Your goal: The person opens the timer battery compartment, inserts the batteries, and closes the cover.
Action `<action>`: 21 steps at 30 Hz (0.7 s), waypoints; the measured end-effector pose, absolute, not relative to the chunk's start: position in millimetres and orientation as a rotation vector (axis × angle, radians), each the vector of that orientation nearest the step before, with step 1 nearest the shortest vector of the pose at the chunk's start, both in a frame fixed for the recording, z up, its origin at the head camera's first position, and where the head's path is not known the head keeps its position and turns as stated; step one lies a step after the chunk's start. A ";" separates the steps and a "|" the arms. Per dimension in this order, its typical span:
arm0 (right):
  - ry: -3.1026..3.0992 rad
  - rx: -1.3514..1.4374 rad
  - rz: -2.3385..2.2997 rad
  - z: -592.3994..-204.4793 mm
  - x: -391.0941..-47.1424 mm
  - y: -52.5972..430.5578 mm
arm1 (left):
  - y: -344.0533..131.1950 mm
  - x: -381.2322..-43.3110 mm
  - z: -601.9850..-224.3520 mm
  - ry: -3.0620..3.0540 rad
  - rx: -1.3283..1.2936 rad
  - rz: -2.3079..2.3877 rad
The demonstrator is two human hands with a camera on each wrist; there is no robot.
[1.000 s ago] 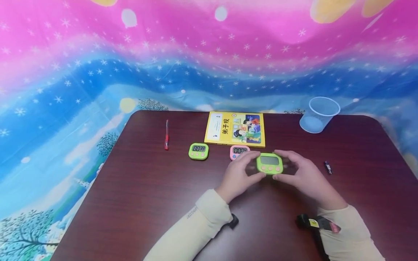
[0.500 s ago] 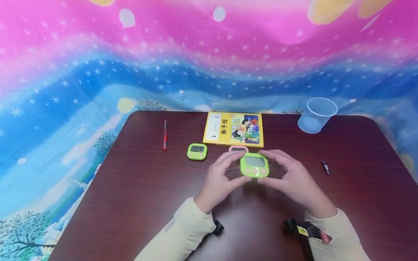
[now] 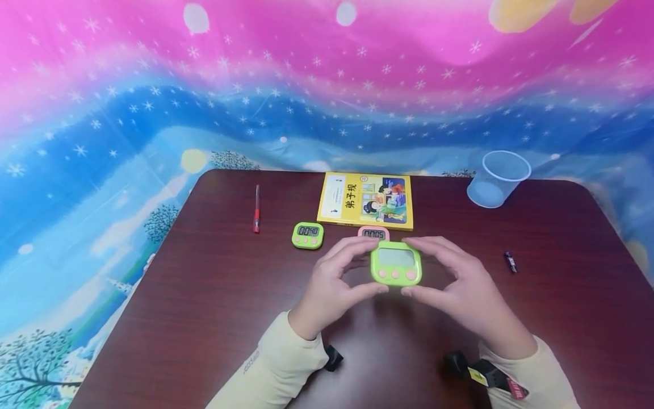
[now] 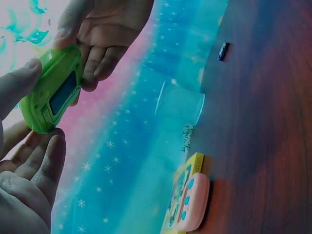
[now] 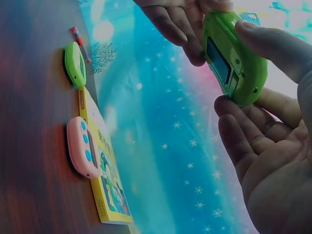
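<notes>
Both hands hold a green digital timer point(image 3: 395, 278) above the table, its screen blank and its pink buttons facing the person. My left hand point(image 3: 329, 284) pinches its left side between thumb and fingers, and my right hand point(image 3: 467, 289) pinches the right side. In the left wrist view, a dark rectangular panel shows on the other face of the held timer point(image 4: 36, 109). Just behind the hands lies a pink timer point(image 3: 373, 232), partly hidden, its display lit. Farther left rests a second green timer point(image 3: 307, 236), which also shows digits.
A yellow book point(image 3: 337, 207) lies at the back of the dark wooden table point(image 3: 214, 318). To its left is a red pen point(image 3: 257, 210). A translucent plastic cup point(image 3: 493, 184) stands at the back right, with a small battery point(image 3: 511, 262) in front of it.
Both hands have carried the green timer left and slightly toward the person, so it now covers part of the pink timer. The digits on the two timers lying on the table have advanced.
</notes>
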State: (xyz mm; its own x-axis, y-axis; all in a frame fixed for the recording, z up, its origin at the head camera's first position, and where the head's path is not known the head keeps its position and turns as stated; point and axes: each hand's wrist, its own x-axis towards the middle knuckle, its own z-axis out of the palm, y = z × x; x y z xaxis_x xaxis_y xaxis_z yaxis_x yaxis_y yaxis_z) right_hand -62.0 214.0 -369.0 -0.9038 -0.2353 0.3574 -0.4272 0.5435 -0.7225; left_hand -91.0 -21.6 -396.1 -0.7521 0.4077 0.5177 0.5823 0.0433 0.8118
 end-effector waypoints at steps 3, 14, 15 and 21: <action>-2.551 0.562 1.295 -371.0 -63.1 215.7 | -21.2 -92.3 -397.8 -2.157 -1.045 -1.797; -2.521 0.468 1.628 -377.2 -63.6 224.1 | -24.5 -96.7 -398.3 -2.142 -1.094 -1.596; -2.507 0.486 1.678 -377.5 -63.7 224.4 | -25.1 -97.1 -398.6 -2.146 -1.095 -1.583; -2.455 0.618 1.874 -380.2 -66.0 226.3 | -27.4 -99.0 -399.4 -2.148 -1.146 -1.554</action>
State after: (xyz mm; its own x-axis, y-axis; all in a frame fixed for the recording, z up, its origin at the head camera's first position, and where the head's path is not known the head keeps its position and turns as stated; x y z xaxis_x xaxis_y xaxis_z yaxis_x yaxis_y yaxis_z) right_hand -66.0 226.3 -380.2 -0.9230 -0.3106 0.2272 -0.3010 0.2150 -0.9291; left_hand -99.0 -27.4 -399.4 -0.6581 0.4458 0.6067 0.7157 0.1204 0.6879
